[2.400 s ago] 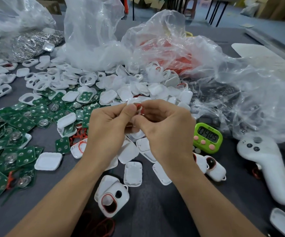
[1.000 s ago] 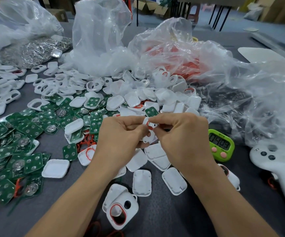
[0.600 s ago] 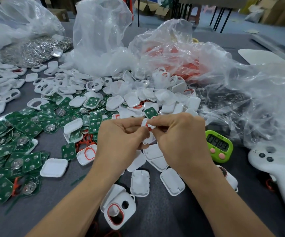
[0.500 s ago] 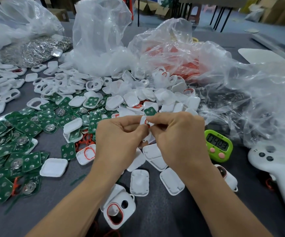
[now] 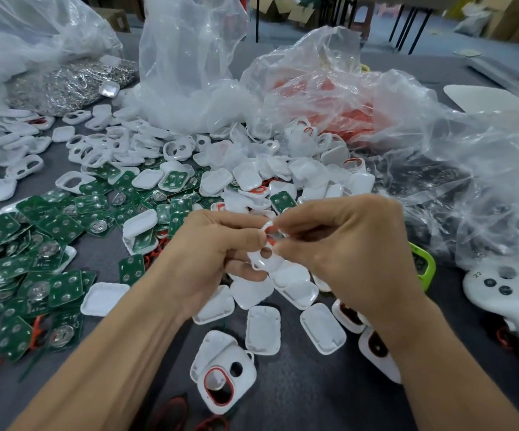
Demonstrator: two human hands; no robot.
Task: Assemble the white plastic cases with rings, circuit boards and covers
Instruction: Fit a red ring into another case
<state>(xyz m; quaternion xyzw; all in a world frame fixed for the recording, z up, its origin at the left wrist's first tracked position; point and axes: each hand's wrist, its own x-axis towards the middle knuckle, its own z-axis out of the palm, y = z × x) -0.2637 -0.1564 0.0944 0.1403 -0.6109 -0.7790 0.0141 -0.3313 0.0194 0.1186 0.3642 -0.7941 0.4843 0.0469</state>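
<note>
White case (image 5: 263, 260) held up over mid-desk, red ring (image 5: 268, 227) at its top opening. Left hand (image 5: 211, 256) curled, gripping case's left side. Right hand (image 5: 354, 253) fingertips pinch red ring at case's right edge. Covers (image 5: 262, 329) lie just below, circuit boards (image 5: 49, 231) left, plastic bags (image 5: 345, 98) behind. Bare desk (image 5: 298, 393) at near edge.

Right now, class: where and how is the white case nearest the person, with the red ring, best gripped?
Probably from above, pinching the white case by its long outer edges between thumb and finger. It lies face up, edges exposed; this keeps fingers off the fitted red ring.
</note>
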